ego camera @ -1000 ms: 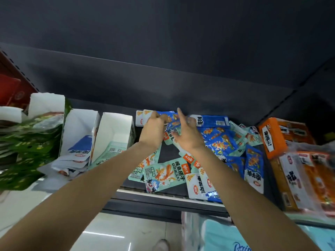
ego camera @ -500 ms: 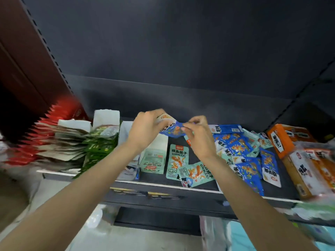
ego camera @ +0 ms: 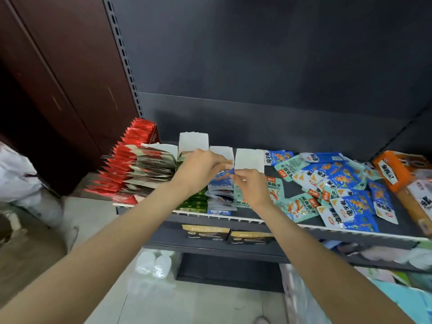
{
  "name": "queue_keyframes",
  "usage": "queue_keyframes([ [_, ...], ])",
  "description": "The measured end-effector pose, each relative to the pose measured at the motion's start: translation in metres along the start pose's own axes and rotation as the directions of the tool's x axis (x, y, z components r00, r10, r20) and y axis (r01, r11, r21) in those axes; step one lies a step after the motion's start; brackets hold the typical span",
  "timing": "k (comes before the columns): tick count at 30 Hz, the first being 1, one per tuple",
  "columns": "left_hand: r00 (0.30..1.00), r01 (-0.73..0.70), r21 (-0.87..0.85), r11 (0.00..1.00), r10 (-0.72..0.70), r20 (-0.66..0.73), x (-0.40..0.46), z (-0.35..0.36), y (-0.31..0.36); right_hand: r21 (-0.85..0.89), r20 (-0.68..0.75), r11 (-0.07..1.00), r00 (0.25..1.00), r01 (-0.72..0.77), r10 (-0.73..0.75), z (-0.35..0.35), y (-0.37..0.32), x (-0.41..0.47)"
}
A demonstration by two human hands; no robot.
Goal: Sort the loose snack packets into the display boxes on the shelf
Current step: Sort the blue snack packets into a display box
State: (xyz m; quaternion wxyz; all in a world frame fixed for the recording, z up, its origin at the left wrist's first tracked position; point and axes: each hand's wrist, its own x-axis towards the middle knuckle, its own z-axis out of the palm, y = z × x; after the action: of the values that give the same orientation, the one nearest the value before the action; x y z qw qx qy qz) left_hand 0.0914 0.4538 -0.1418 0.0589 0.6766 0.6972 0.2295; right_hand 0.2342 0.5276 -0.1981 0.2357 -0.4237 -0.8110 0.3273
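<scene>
Both of the person's hands meet above the row of white display boxes at the left-middle of the dark shelf (ego camera: pixel 292 197). The left hand (ego camera: pixel 201 168) is curled, its fingertips pinching one end of a blue snack packet (ego camera: pixel 231 171); the right hand (ego camera: pixel 251 187) pinches the other end between thumb and forefinger. Only a small blue corner of the packet shows between the two hands, so its print cannot be read. It hangs over the display box of blue packets (ego camera: pixel 221 192), whose packets stand on edge in a row running toward the shelf's front lip.

Just right of that box stands another white display box (ego camera: pixel 249 160), with teal packets partly hidden behind the right hand. Left of the blue box sits a box of green packets (ego camera: pixel 194 203), mostly covered by the left forearm, with a tall white flap (ego camera: pixel 193 141) rising behind it. Further left are rows of beige-and-red packets (ego camera: pixel 149 169) and red packets (ego camera: pixel 133 146), fanned out toward the shelf's left end.

To the right of the hands, a loose pile of snack packets (ego camera: pixel 336 190) lies flat on the shelf: blue ones with orange pictures mixed with teal ones, overlapping one another and reaching the front edge. At the far right stands an orange carton (ego camera: pixel 390 173), touching clear-wrapped orange packs (ego camera: pixel 418 202) that run out of view.

On the shelf below, two dark boxes with gold labels (ego camera: pixel 226 235) sit side by side.
</scene>
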Motion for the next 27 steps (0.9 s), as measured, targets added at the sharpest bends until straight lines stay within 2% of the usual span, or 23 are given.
queue_keyframes([
  [3, 0.983, 0.015, 0.150, 0.989, -0.042, 0.179, -0.001, 0.017, 0.000, -0.023, 0.124, 0.995, 0.988, -0.092, 0.094, 0.005, 0.006, 0.000],
  [5, 0.961, 0.000, 0.287, 0.958, -0.079, 0.266, -0.003, 0.026, 0.005, -0.062, 0.202, 0.994, 0.974, -0.088, 0.099, 0.007, 0.008, -0.001],
  [8, 0.918, -0.006, 0.405, 0.914, -0.155, 0.365, -0.004, 0.039, 0.018, -0.086, 0.168, 0.993, 0.982, -0.076, 0.090, 0.003, 0.015, -0.003],
  [10, 0.877, 0.089, 0.345, 0.934, -0.238, 0.418, 0.001, 0.048, 0.022, -0.116, 0.069, 0.988, 0.992, -0.098, 0.107, -0.007, 0.025, -0.005],
  [12, 0.857, 0.172, 0.235, 0.957, -0.263, 0.443, 0.007, 0.055, 0.027, -0.111, -0.002, 0.981, 0.987, -0.159, 0.160, -0.020, 0.040, -0.007],
  [14, 0.884, 0.194, 0.154, 0.969, -0.241, 0.401, 0.017, 0.060, 0.038, -0.106, 0.019, 0.966, 0.971, -0.236, 0.239, -0.031, 0.056, -0.006],
  [17, 0.950, 0.141, 0.106, 0.984, -0.165, 0.265, 0.037, 0.072, 0.059, -0.134, 0.094, 0.954, 0.955, -0.267, 0.281, -0.045, 0.081, 0.002],
  [21, 0.968, 0.119, -0.017, 0.993, -0.112, 0.226, 0.080, 0.103, 0.090, -0.166, 0.078, 0.948, 0.955, -0.272, 0.287, -0.073, 0.116, 0.019],
  [25, 0.918, 0.282, -0.115, 0.953, -0.232, 0.323, 0.135, 0.150, 0.115, -0.330, 0.036, 0.908, 0.958, -0.257, 0.284, -0.105, 0.165, 0.050],
  [27, 0.868, 0.387, -0.090, 0.918, -0.329, 0.371, 0.162, 0.173, 0.120, -0.434, 0.061, 0.867, 0.952, -0.244, 0.299, -0.118, 0.190, 0.067],
])
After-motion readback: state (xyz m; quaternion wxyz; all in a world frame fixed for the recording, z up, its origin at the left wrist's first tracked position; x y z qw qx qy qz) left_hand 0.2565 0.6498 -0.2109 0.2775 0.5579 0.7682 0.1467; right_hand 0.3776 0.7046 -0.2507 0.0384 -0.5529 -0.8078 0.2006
